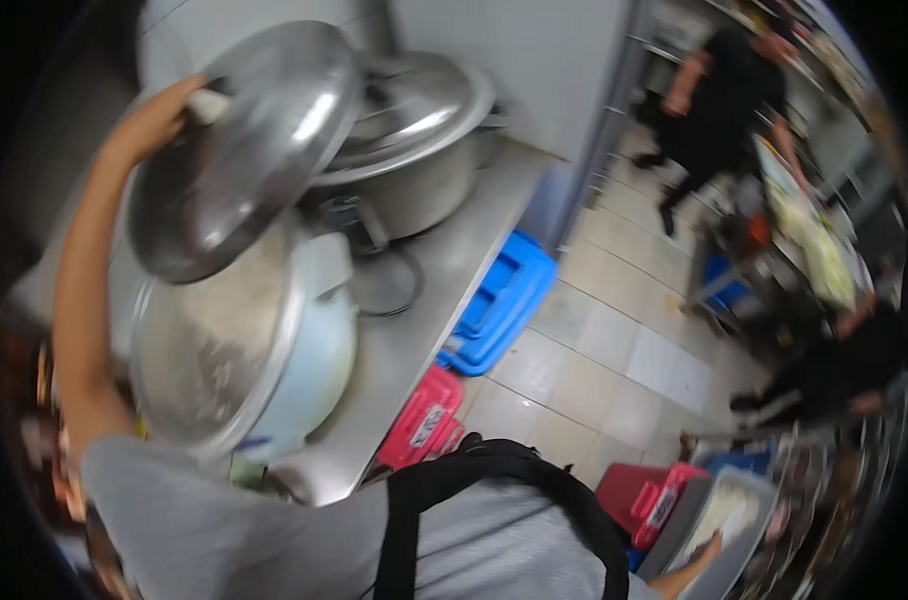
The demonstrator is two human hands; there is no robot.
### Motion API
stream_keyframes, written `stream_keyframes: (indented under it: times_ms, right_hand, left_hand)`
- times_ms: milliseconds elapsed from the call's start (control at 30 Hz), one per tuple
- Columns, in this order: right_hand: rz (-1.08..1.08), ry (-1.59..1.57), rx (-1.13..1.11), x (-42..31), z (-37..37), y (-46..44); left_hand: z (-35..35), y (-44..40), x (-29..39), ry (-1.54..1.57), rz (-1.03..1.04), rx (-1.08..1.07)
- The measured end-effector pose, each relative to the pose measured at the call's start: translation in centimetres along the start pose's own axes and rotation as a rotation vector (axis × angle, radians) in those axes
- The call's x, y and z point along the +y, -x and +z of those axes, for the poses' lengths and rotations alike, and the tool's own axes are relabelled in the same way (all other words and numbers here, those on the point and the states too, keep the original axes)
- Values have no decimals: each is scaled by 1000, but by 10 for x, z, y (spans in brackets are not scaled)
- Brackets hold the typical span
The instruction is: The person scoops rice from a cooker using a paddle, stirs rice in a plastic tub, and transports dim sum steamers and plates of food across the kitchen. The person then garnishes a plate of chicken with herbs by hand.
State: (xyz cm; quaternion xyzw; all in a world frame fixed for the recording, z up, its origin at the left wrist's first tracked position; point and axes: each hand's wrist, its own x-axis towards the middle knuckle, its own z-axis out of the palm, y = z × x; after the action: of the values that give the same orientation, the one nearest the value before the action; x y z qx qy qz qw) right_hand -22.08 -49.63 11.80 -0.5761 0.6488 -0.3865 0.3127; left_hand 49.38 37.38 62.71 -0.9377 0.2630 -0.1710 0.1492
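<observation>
At the upper left, my left hand [169, 117] is closed round the handle of a large metal lid [264, 140], which is raised and tilted over an open pot [319, 350]. Inside the pot there is a pale, grainy mass with what looks like steam or liquid. At the lower right, my right hand [707, 550] is at a grey tub [744, 555] that holds a white, grainy content. It seems to be round a pale object in the tub, blurred and too small to make out.
A second lidded pot [424, 180] stands behind on the steel counter [394, 330]. Blue [504, 300] and red [424, 420] lidded bins are beside the counter. Another red bin [639, 495] is near the tub. Two people in dark clothes are at the right, by a loaded cart.
</observation>
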Motion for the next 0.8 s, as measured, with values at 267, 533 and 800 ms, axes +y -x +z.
stream_keyframes:
  times_ms: [267,533,800]
  right_hand:
    - [45,120,-180,-110,41,61]
    - [46,123,-178,-122,36,66]
    - [53,108,-179,-114,29,77]
  left_hand:
    - [18,110,32,170,-294,-385]
    - [25,177,67,213,-347,-389]
    - [23,186,71,254,-305,-377]
